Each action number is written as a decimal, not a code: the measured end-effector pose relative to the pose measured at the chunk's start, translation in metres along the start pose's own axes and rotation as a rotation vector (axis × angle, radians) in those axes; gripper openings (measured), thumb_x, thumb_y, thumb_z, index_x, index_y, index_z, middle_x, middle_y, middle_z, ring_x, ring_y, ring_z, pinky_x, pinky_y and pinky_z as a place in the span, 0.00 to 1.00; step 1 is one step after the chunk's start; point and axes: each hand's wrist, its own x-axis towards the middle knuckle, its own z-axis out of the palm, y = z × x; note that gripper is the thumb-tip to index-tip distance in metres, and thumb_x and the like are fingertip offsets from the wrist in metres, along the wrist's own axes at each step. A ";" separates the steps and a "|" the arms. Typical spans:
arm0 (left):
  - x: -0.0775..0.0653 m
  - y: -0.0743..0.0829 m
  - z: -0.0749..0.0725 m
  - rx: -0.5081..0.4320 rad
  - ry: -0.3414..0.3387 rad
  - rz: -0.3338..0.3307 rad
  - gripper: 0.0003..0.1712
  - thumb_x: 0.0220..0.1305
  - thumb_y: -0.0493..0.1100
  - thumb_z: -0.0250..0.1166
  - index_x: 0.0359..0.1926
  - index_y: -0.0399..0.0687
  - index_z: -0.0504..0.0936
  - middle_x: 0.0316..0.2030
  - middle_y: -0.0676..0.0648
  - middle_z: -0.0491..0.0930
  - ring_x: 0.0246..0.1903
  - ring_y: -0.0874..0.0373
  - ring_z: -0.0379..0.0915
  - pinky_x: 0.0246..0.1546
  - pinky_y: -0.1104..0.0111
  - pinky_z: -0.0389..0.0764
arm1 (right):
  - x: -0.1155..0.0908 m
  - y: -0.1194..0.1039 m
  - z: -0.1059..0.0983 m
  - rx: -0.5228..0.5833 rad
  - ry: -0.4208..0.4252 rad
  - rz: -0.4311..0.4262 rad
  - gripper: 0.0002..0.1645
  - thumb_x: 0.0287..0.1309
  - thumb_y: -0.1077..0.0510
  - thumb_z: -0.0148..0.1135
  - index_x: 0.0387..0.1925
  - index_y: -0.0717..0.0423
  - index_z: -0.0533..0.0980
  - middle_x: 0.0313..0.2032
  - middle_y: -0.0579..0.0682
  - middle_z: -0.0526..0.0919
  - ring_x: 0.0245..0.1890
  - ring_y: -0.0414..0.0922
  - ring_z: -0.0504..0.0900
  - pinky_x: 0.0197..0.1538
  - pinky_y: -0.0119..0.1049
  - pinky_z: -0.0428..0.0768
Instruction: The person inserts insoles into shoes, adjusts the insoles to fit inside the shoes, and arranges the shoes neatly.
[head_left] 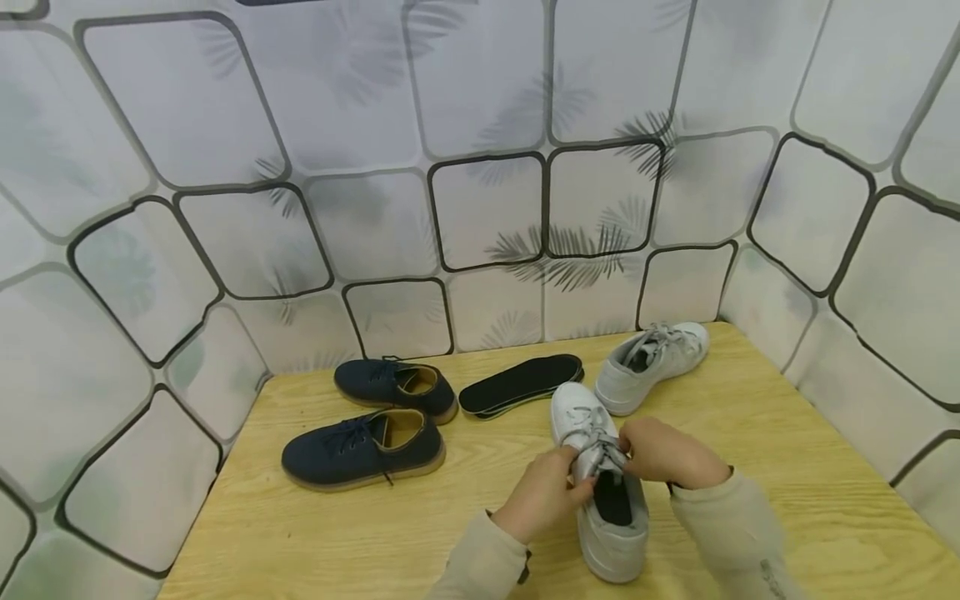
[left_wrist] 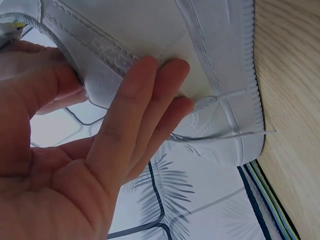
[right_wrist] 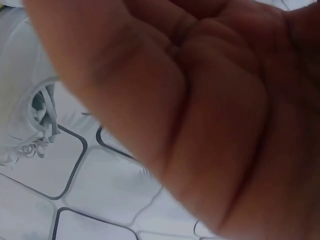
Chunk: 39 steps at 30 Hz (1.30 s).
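Observation:
A white lace-up sneaker (head_left: 611, 552) stands on the table, toe pointing away, with a dark insole (head_left: 612, 498) visible inside. At its left collar, my left hand (head_left: 538, 493) pinches the edge beside the laces (head_left: 592, 435). The left wrist view shows its fingers (left_wrist: 131, 95) lying along the sneaker's outer side, thumb at the opening. Opposite, my right hand (head_left: 670, 452) grips the right edge by the tongue, fingers curled. Its palm fills most of the right wrist view, hiding its fingertips there.
The second white sneaker (head_left: 619, 388) sits just beyond, at the back right. Left of it lie black insoles (head_left: 521, 381), stacked. Two navy lace-up shoes (head_left: 330, 458) stand at the left on the wooden table (head_left: 360, 542). Patterned cloth (head_left: 487, 217) walls the back and sides.

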 end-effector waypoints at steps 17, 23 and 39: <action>0.058 -0.008 -0.054 0.138 -0.118 0.134 0.15 0.60 0.51 0.56 0.40 0.46 0.78 0.31 0.51 0.77 0.28 0.64 0.72 0.26 0.74 0.72 | -0.005 0.013 -0.003 0.245 0.039 0.030 0.04 0.44 0.63 0.63 0.20 0.56 0.77 0.15 0.44 0.73 0.17 0.39 0.70 0.21 0.34 0.69; 0.113 -0.001 -0.047 0.142 -0.062 0.202 0.16 0.60 0.45 0.57 0.49 0.48 0.74 0.41 0.48 0.75 0.38 0.59 0.72 0.35 0.74 0.73 | -0.006 0.017 -0.004 0.251 0.040 -0.015 0.03 0.44 0.63 0.63 0.21 0.57 0.77 0.15 0.44 0.74 0.17 0.38 0.70 0.21 0.33 0.69; 0.180 0.010 0.001 0.391 -0.022 0.176 0.22 0.54 0.51 0.63 0.49 0.48 0.76 0.43 0.50 0.76 0.42 0.59 0.71 0.41 0.73 0.71 | -0.005 0.020 -0.004 0.273 0.057 -0.046 0.04 0.45 0.62 0.63 0.20 0.57 0.77 0.15 0.43 0.74 0.16 0.38 0.70 0.20 0.32 0.69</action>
